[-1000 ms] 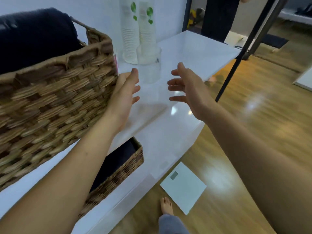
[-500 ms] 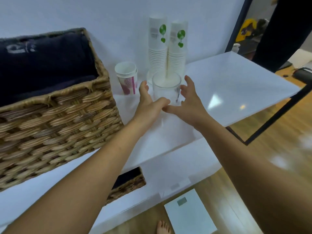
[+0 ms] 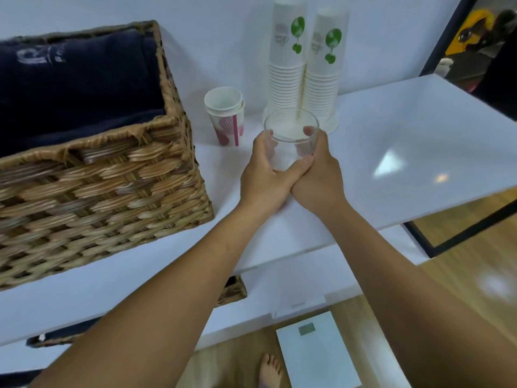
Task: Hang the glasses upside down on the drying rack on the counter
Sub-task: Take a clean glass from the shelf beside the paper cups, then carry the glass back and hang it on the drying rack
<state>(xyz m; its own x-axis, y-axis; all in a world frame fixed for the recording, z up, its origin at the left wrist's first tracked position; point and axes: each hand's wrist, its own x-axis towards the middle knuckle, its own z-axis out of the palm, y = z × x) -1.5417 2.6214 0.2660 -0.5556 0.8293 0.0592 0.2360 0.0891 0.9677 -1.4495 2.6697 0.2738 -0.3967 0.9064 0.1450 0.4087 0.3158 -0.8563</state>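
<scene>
Wicker basket (image 3: pixel 106 175) far left on desk (image 3: pixel 391 141), folded dark cloth (image 3: pixel 75 88) inside. Pink-patterned paper cup (image 3: pixel 227 116) upright, looks empty. Two inverted paper-cup stacks (image 3: pixel 305 71) behind. Clear glass (image 3: pixel 291 135) upright, empty, mid-desk. Left hand (image 3: pixel 265 175) and right hand (image 3: pixel 321 175) wrapped around it, grip closed, thumbs touching in front.

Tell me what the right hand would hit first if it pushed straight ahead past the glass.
Likely the right stack of paper cups, right behind the glass held by the right hand; the gap between them is hard to judge.
</scene>
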